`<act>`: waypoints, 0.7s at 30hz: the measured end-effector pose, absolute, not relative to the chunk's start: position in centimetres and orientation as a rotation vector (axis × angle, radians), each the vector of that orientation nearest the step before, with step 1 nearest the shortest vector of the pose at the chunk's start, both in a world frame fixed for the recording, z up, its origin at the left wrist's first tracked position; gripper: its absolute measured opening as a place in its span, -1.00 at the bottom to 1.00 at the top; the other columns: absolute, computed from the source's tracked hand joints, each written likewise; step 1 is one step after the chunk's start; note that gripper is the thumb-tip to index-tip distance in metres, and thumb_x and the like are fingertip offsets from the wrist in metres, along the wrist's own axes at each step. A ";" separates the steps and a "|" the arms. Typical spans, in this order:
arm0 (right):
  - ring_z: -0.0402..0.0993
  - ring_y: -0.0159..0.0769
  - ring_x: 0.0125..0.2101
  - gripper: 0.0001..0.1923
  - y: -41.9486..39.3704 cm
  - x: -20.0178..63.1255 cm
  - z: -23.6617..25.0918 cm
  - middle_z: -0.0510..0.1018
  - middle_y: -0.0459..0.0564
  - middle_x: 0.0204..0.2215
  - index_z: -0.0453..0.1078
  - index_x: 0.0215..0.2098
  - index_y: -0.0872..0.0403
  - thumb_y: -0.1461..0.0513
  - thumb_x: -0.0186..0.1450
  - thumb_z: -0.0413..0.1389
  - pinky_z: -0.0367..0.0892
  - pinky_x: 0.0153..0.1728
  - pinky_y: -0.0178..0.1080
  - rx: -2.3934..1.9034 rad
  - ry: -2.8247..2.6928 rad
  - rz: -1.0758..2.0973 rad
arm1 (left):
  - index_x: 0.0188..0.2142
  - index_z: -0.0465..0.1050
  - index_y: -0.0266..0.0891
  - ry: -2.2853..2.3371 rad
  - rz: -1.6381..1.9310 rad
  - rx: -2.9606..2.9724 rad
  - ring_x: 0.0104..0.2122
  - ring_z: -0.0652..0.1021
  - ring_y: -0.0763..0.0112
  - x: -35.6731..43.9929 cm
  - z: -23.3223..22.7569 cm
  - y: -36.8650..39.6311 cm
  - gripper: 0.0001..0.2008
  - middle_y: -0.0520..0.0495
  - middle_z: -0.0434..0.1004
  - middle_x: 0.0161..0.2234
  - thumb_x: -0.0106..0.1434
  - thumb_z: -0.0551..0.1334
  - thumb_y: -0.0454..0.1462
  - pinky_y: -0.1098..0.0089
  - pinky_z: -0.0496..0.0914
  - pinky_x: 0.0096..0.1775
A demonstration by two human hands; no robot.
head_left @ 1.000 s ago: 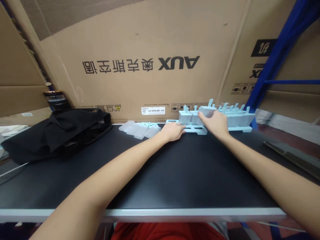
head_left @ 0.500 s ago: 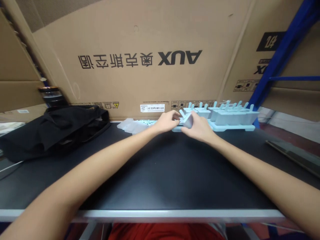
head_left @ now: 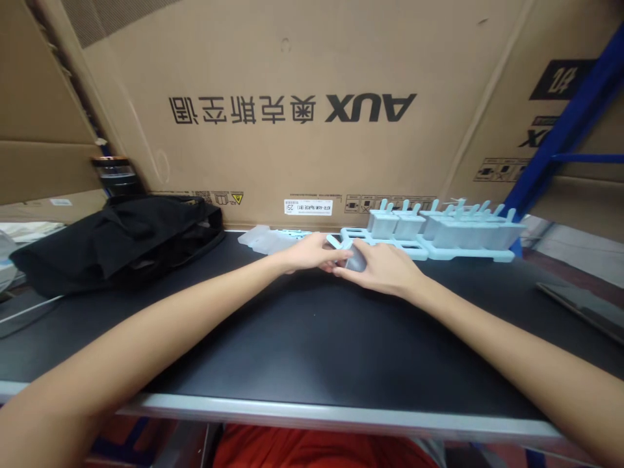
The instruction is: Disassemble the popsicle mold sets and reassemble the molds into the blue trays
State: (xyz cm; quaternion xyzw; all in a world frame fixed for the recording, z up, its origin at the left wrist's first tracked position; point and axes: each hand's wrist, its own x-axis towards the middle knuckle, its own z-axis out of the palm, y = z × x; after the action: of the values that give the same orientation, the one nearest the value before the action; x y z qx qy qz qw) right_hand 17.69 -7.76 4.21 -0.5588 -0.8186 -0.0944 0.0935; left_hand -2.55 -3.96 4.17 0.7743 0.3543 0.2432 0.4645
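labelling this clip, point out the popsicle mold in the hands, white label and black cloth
Popsicle mold (head_left: pixel 357 260): head view, on its cloudy body.
White label (head_left: pixel 308 207): head view, on its middle.
Black cloth (head_left: pixel 114 244): head view, on its folds.

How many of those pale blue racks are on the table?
2: one rack sits just behind the right hand, which partly hides it; the other rack is farther right, loaded with containers.

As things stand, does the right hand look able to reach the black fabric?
Probably not directly: the right hand is holding a small mold, and the left hand lies between it and the black fabric.
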 end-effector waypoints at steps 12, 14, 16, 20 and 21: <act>0.57 0.02 -0.30 -0.41 -7.8 17.6 4.5 0.60 0.05 -0.33 0.24 -0.20 0.00 -0.32 0.28 -0.07 0.14 -0.45 -0.21 -1.632 -2.598 -0.196 | -0.34 0.52 -0.28 1.474 1.096 2.174 -0.44 0.60 0.34 -7.8 5.0 0.3 -0.62 -0.09 0.60 -0.50 0.34 0.19 0.00 0.34 0.43 -0.28; 0.57 0.02 -0.30 -0.41 -7.8 17.7 4.5 0.61 0.06 -0.32 0.24 -0.19 0.00 -0.31 0.29 -0.07 0.14 -0.44 -0.21 -1.633 -2.605 -0.190 | -0.33 0.53 -0.26 1.514 1.098 2.198 -0.45 0.58 0.35 -8.0 5.3 1.1 -0.65 -0.05 0.57 -0.50 0.32 0.21 -0.01 0.35 0.40 -0.30; 0.57 0.02 -0.30 -0.41 -7.7 17.7 4.5 0.61 0.06 -0.32 0.25 -0.19 0.00 -0.31 0.29 -0.07 0.14 -0.45 -0.21 -1.634 -2.609 -0.180 | -0.41 0.51 -0.24 1.568 1.074 2.222 -0.47 0.54 0.34 -8.0 5.6 2.2 -0.64 -0.03 0.51 -0.54 0.30 0.22 -0.01 0.35 0.35 -0.33; 0.56 0.02 -0.31 -0.40 -7.6 17.7 4.4 0.60 0.06 -0.33 0.26 -0.20 0.00 -0.32 0.29 -0.07 0.14 -0.45 -0.21 -1.636 -2.609 -0.173 | -0.64 0.35 -0.22 1.666 0.980 2.282 -0.51 0.44 0.32 -8.0 5.9 4.9 -0.53 -0.03 0.34 -0.65 0.29 0.22 -0.01 0.33 0.27 -0.37; 0.56 0.02 -0.31 -0.40 -7.5 17.7 4.4 0.60 0.06 -0.33 0.26 -0.20 0.00 -0.32 0.28 -0.07 0.14 -0.46 -0.21 -1.638 -2.610 -0.171 | -0.67 0.31 -0.21 1.679 0.966 2.301 -0.51 0.43 0.32 -8.0 5.8 5.6 -0.52 -0.03 0.30 -0.67 0.30 0.22 -0.03 0.32 0.26 -0.36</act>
State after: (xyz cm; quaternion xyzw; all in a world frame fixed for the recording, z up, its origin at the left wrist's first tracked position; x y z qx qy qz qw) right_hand 17.66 -7.54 4.37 -0.5304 -0.8455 -0.0555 0.0277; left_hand -8.05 5.56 5.82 0.7633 0.5570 0.3205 0.0665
